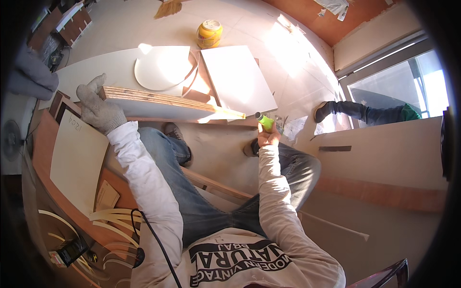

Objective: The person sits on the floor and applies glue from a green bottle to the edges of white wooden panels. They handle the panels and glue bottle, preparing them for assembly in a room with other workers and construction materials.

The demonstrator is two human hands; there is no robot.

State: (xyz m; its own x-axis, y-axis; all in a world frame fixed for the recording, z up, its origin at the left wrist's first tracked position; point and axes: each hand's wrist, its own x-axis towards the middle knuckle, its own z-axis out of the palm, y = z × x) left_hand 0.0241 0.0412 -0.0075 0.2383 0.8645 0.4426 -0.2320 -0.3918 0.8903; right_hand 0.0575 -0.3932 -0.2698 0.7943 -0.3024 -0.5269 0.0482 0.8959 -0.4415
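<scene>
My left hand [101, 108], in a pale grey work glove, grips the left end of a thick board [165, 106]. The board stands on its long edge, with layered plywood showing along the top and a pale face toward me. My right hand [269, 136], bare, is closed around a short lime-green cylinder [264, 123] with a dark end. I cannot make out what kind of thing it is. It is close to the board's right end. Behind the board lie a white panel [237, 72] and a curled pale strip [139, 79].
A yellow bucket [209, 34] stands beyond the panels. Pale edging strips [115, 221] and a large panel [72, 158] lie at my left. Another person's leg [353, 109] reaches through the doorway at right. Crumpled white plastic [295, 127] lies on the floor near my right hand.
</scene>
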